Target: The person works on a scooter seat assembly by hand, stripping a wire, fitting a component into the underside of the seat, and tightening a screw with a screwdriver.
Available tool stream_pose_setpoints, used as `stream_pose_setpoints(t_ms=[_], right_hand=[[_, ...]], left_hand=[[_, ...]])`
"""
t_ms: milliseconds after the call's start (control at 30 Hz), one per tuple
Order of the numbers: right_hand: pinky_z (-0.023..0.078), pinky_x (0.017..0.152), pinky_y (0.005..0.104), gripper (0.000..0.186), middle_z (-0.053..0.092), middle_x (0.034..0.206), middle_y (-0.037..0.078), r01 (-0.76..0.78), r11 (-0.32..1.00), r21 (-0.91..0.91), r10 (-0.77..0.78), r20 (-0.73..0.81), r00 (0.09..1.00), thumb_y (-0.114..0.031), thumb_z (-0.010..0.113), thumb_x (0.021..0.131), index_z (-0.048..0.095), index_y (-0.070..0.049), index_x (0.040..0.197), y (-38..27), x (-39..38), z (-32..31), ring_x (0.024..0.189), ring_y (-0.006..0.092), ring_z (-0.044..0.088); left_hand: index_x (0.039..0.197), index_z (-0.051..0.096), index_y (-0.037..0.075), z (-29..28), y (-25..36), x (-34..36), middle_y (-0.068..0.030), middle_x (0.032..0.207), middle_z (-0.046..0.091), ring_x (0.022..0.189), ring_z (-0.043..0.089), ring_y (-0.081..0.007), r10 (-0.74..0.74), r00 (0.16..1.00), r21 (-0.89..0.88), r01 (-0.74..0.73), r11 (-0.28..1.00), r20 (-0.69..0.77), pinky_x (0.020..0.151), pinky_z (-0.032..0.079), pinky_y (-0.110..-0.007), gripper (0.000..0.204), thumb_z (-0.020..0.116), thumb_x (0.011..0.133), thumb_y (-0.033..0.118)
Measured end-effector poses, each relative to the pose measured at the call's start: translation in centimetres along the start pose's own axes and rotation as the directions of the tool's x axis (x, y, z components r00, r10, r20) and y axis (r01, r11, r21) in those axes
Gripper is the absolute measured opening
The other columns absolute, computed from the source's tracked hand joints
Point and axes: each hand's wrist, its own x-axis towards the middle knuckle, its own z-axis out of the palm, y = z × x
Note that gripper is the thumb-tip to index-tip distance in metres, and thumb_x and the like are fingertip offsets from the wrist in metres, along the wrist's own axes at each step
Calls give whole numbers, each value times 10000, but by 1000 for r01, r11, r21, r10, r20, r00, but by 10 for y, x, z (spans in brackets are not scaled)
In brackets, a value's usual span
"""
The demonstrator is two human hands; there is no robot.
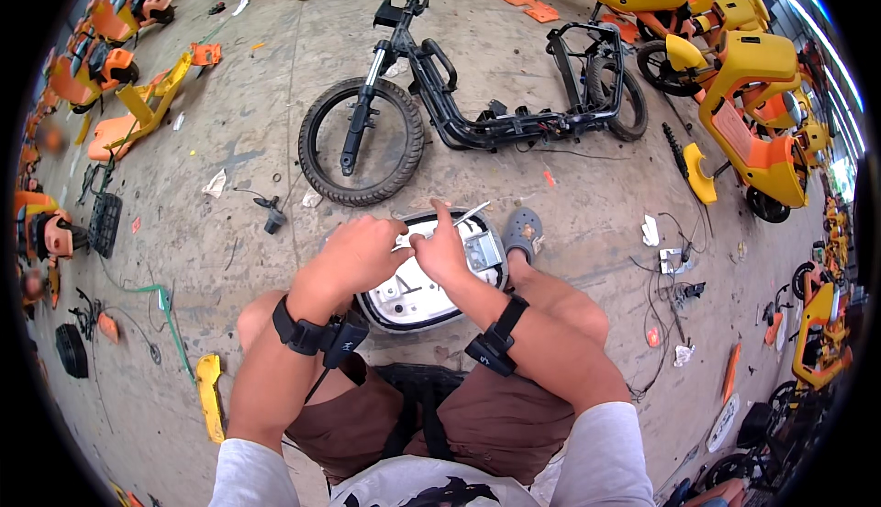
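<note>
Head view: I see left hand and right hand close together over far edge of white shell, between the knees; their grip I cannot tell, so I would steady the shell first

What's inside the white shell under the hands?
The shell holds a grey rectangular part, right side; its white interior shows. Left hand and right hand hide whatever lies beneath.

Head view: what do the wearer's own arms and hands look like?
Left hand and right hand are ungloved. Both forearms wear a black strap with a boxy dark unit bearing small pale markings. A thin dark cord trails from the left one. Short, pale grey sleeves.
</note>
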Motion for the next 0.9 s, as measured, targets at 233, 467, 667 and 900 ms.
stream_pose_setpoints(t_ms=[233, 467, 667, 900], right_hand=[[370, 1061, 422, 1036, 319, 1487, 264, 54, 997, 49, -43, -217, 975, -7, 694, 711, 79, -83, 1541, 8, -2, 12, 1351, 399, 358], [402, 1033, 446, 895, 445, 1352, 352, 92, 996, -10, -92, 63, 994, -124, 711, 758, 218, -54, 1502, 15, 5, 8, 1252, 453, 468], [478, 950, 413, 670, 520, 1302, 262, -13, 922, 388, -145, 375, 915, -119, 619, 873, 293, -55, 1455, 54, 48, -10, 1149, 322, 576], [518, 901, 396, 502, 567, 1261, 196, -67, 918, 391, -102, 395, 913, -101, 512, 965, 329, -54, 1430, 54, 65, -3, 1107, 245, 606]], left_hand=[[1058, 684, 2, 2, 0, -2, -202, 863, 701, 824, 667, -383, 45, 999, 31, -45, 999, -12, 756, 528, -443, 325, 665, 844, 246], [1076, 679, 37, -3, 3, -8, -193, 868, 702, 855, 661, -375, 45, 997, 25, -47, 999, 63, 776, 520, -455, 292, 637, 861, 230], [962, 688, 6, 2, 18, 14, -214, 864, 690, 831, 664, -381, 199, 980, -29, -199, 979, -14, 746, 525, -467, 215, 620, 842, 172], [865, 698, -26, -2, 13, 2, -224, 861, 690, 847, 681, -385, 280, 958, -61, -284, 957, -63, 704, 544, -449, 171, 653, 732, 73]])
